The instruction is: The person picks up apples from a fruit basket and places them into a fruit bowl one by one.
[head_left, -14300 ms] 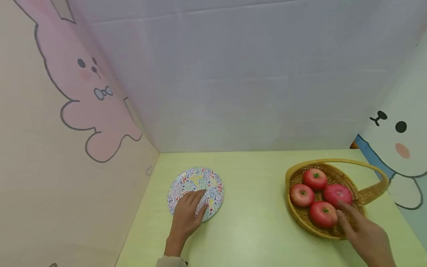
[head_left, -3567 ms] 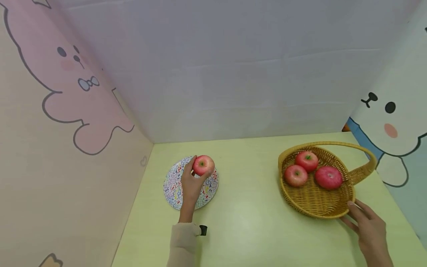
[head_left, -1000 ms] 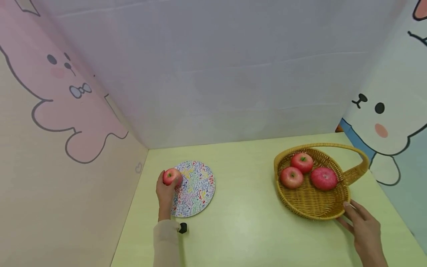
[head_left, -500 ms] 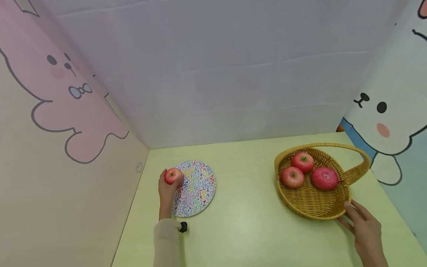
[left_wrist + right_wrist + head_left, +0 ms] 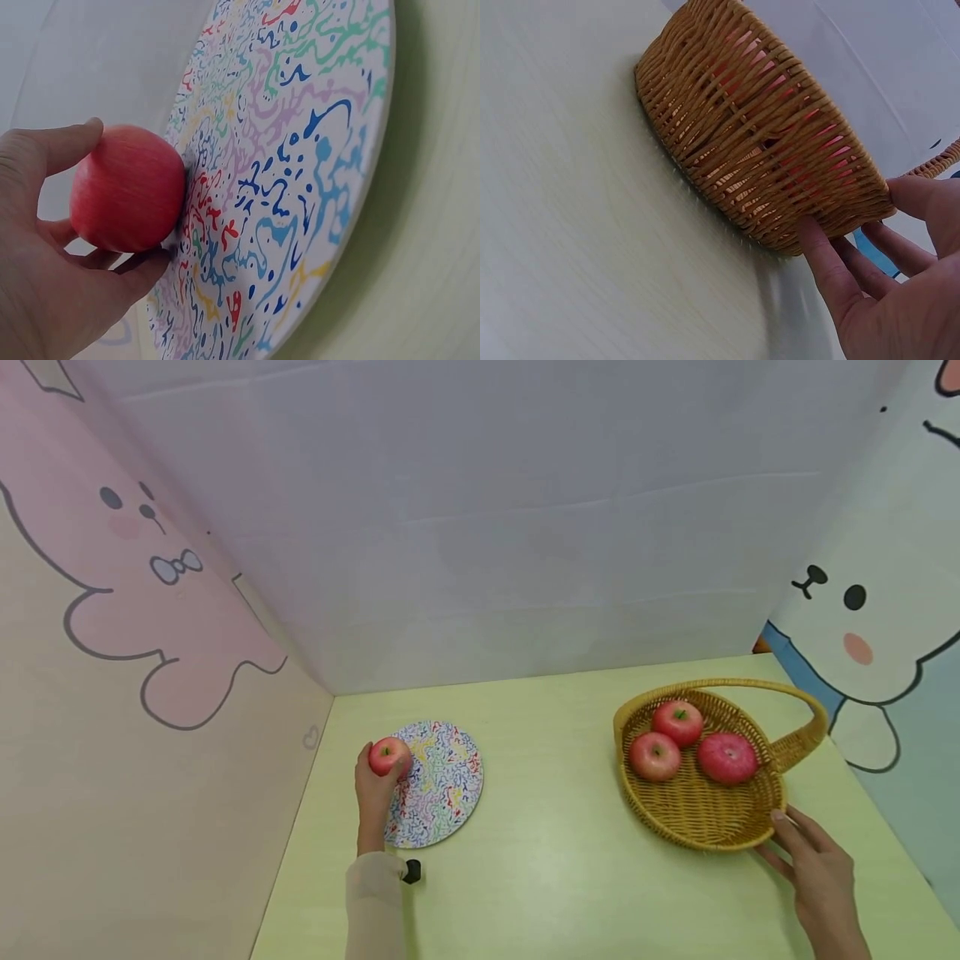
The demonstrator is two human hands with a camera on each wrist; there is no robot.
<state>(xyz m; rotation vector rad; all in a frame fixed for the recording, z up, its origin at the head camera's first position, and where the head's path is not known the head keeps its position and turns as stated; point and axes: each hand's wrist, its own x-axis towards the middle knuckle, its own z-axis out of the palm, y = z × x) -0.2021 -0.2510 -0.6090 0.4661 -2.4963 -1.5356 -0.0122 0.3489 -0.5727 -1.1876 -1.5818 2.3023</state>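
My left hand (image 5: 375, 785) holds a red apple (image 5: 389, 756) by its sides, at the left part of a round plate (image 5: 442, 793) with a multicoloured squiggle pattern. In the left wrist view, thumb and fingers curve around the apple (image 5: 129, 187), which sits right against the plate's patterned face. On the right stands a wicker basket (image 5: 693, 818) with an arched handle. Inside it lie two red apples (image 5: 678, 722) and a deeper pink round fruit (image 5: 727, 758). My right hand (image 5: 900, 292) grips the basket's near right edge, thumb at the rim and fingers against the outer wall.
Both the plate and the basket rest on a pale yellow-green table (image 5: 555, 827). A grey-white wall (image 5: 525, 568) rises behind it, and side panels with a pink rabbit (image 5: 187, 618) and a white cartoon animal (image 5: 892, 635) stand left and right.
Since the oldest frame, one apple has gone from the basket to the plate. My left hand carried it leftward over the plate; my right hand moved to the basket's edge. The last second shows hardly any motion.
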